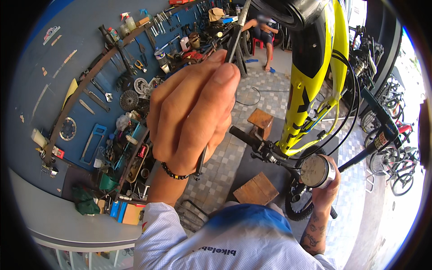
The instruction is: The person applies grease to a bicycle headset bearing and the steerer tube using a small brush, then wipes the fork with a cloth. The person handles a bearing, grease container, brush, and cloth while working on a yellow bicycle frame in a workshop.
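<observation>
My left hand (193,108) is raised close to the camera, its fingers closed round a slim dark rod (233,45). The rod's upper part looks greyish and runs out of the top of the picture, so its tip is hidden; a short lower end shows beneath the fist. Low on the right, my right hand (325,193) grips a round open tin (314,172) with pale greyish stuff inside. Beyond the tin, a yellow and black bicycle frame (310,81) hangs tilted, with cables looping beside it. A handlebar with a black grip (245,135) lies between my hands.
A blue wall on the left carries many tools, among them a hacksaw (93,143) and a cassette (129,100). Wooden boxes (256,189) stand on a dark mat. Further back a person (264,33) sits on a red stool. Several bicycles (396,148) stand at the right.
</observation>
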Tool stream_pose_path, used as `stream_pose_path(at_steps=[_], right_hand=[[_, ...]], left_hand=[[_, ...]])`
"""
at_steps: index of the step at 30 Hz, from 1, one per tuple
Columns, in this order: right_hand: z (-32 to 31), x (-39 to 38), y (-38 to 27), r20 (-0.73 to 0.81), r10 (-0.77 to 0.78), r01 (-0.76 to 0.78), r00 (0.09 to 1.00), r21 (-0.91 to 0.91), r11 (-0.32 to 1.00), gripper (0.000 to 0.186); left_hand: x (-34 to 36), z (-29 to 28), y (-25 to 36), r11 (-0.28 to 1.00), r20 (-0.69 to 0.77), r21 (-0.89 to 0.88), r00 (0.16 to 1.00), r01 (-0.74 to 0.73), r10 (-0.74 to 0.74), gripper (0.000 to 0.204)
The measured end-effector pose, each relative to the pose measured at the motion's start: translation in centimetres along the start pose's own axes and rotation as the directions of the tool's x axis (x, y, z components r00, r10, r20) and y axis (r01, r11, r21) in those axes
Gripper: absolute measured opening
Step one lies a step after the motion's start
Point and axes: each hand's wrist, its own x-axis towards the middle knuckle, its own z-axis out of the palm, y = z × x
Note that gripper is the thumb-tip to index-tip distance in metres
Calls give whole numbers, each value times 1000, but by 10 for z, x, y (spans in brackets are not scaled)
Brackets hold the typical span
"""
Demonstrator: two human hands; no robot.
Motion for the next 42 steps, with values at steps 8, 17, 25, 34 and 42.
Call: stream_pose_path(at_steps=[8,17,25,34,42], right_hand=[[-17,1,17,108,-90,91,990,1,996,99],[-15,-1,16,68,-98,97,993,26,995,95],[-6,-7,-2,-41,8,-6,999,50,999,108],[-2,-12,-5,-51,-34,34,998,7,999,105],[4,-13,-8,-72,-43,43,996,-13,999,105]], left_hand=[[4,2,-3,998,-7,-55,1000,-18,17,27],[6,3,-2,986,-22,-144,996,83,-87,24],[4,15,12,441,4,-785,714,436,-700,17],[0,24,-2,583,-111,-724,771,369,-627,17],[-10,10,-1,908,-83,-382,972,171,-218,47]])
